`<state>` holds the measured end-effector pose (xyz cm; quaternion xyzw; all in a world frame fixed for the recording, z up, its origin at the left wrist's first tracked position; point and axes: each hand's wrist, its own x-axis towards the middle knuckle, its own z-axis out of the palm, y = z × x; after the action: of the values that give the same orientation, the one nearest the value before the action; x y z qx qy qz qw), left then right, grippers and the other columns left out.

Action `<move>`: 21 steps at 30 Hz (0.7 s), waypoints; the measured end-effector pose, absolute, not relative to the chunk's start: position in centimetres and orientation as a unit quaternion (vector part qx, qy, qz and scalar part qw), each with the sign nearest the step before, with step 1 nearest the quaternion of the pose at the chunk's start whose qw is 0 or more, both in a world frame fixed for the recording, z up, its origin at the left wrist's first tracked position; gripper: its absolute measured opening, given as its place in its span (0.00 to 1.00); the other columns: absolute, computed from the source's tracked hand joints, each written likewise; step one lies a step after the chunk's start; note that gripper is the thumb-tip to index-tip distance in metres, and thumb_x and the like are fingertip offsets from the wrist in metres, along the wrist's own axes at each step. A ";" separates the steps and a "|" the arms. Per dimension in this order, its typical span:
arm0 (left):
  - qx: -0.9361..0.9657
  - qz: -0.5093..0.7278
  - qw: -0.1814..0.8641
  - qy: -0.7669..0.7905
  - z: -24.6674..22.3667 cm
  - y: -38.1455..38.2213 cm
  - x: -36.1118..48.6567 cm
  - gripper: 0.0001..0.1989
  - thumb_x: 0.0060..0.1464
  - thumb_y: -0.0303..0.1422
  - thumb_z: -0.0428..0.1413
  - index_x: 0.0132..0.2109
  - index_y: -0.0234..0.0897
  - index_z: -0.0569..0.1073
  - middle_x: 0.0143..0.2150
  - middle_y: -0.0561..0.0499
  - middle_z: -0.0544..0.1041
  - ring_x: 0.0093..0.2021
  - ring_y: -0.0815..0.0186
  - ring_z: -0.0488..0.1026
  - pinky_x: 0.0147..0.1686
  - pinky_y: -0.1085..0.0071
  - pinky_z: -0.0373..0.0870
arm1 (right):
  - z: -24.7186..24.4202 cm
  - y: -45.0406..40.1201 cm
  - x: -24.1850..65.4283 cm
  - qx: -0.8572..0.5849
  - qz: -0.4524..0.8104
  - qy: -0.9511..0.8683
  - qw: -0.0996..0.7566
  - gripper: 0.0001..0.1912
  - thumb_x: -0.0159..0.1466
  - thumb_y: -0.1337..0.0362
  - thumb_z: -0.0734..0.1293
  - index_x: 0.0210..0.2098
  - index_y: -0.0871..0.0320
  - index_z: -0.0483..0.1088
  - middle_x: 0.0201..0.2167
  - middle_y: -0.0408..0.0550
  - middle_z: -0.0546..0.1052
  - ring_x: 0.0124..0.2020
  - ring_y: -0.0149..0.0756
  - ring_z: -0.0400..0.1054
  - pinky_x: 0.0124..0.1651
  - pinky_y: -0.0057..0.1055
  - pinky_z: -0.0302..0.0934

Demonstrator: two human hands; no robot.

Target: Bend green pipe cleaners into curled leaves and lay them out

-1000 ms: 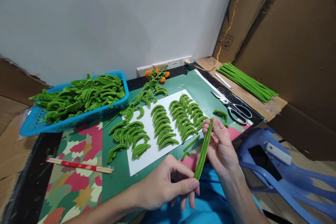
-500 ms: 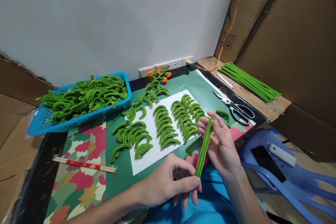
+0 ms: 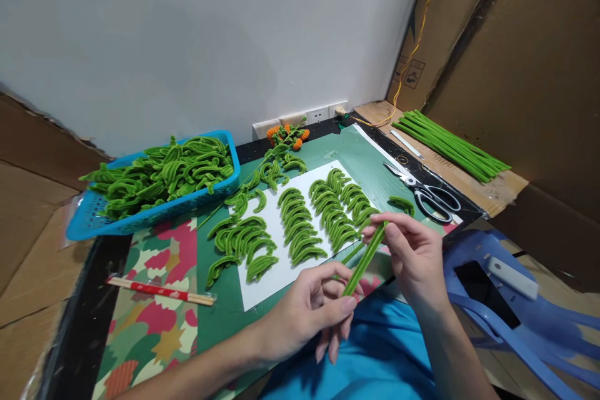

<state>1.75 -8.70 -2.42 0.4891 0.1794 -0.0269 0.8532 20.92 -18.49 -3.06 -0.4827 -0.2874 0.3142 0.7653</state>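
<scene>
A green fuzzy pipe cleaner point(image 3: 364, 262), folded into parallel strands, is stretched between my two hands. My left hand point(image 3: 323, 306) pinches its lower end between thumb and fingers. At the upper end, my right hand point(image 3: 412, 250) grips the bend with thumb and fingertips. Just beyond, curved green pipe-cleaner leaves point(image 3: 300, 228) lie in rows on a white sheet of paper point(image 3: 262, 297). Another green strand point(image 3: 352, 252) rests on the table behind the held piece.
A blue basket point(image 3: 237, 169) heaped with green pieces stands at the left. Orange flowers point(image 3: 297, 137) lie at the back. Scissors point(image 3: 429, 197), a white pen point(image 3: 405, 144) and straight green pipe cleaners point(image 3: 452, 147) are at the right. Wrapped chopsticks point(image 3: 162, 290) lie front left; a blue chair point(image 3: 469, 250) holds a phone.
My right hand has turned and closed more over the pipe cleaner's upper end, which now tilts further right. My left hand keeps its pinch. The view has shifted slightly.
</scene>
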 end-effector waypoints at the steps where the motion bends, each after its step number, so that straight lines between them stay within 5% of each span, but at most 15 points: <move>1: 0.486 -0.015 0.854 0.185 -2.4 -8.7 1.8 0.19 0.69 0.48 0.66 0.49 0.38 0.72 0.28 0.55 0.79 0.18 0.73 0.76 0.17 0.85 0.70 | -3.1 -18.9 21.3 -0.500 0.293 -0.310 0.753 0.07 0.71 0.57 0.78 0.44 0.51 0.88 0.33 0.48 0.88 0.29 0.35 0.81 0.32 0.27 0.77; 4: 0.465 0.023 0.862 0.198 -2.3 -8.6 1.7 0.17 0.70 0.46 0.65 0.48 0.39 0.71 0.26 0.58 0.77 0.16 0.72 0.75 0.14 0.84 0.70 | -3.0 -20.4 22.3 -0.514 0.255 -0.368 0.731 0.04 0.70 0.61 0.78 0.42 0.51 0.88 0.32 0.47 0.87 0.24 0.33 0.79 0.27 0.26 0.75; 12: 0.441 0.154 0.865 0.184 -1.8 -7.5 1.9 0.17 0.68 0.45 0.66 0.47 0.38 0.72 0.30 0.55 0.82 0.13 0.68 0.76 0.09 0.81 0.69 | -2.2 -21.7 23.3 -0.481 0.218 -0.463 0.712 0.11 0.62 0.73 0.82 0.42 0.51 0.88 0.34 0.48 0.88 0.37 0.40 0.84 0.39 0.29 0.81; 21: 0.508 0.200 0.784 0.295 -0.6 -7.3 2.3 0.23 0.63 0.48 0.70 0.45 0.35 0.72 0.30 0.55 0.81 0.14 0.73 0.74 0.11 0.84 0.65 | -2.4 -20.2 19.6 -0.566 0.302 -0.481 0.598 0.08 0.68 0.61 0.80 0.46 0.51 0.86 0.39 0.47 0.89 0.33 0.37 0.82 0.35 0.28 0.78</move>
<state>2.29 -7.28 -0.57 0.5083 0.2951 0.1996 0.7840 19.62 -20.22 -2.37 -0.5657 -0.4809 0.3022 0.5979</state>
